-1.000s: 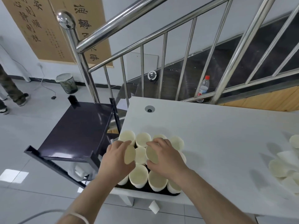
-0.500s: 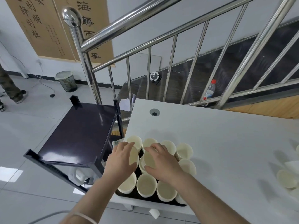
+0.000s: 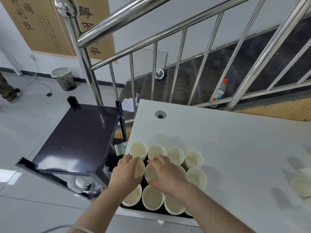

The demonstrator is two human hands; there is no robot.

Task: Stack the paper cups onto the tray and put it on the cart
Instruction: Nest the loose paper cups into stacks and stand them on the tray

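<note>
Cream paper cups (image 3: 173, 155) crowd a black tray (image 3: 151, 210) on the white table (image 3: 235, 148), where the left hand (image 3: 125, 174) and right hand (image 3: 165, 174) each curl around a middle cup.

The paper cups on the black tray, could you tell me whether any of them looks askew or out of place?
On the black tray, the cream paper cups mostly stand upright in rows. The two under the left hand and right hand sit tilted. More cups lie loose at the white table's right edge.
</note>
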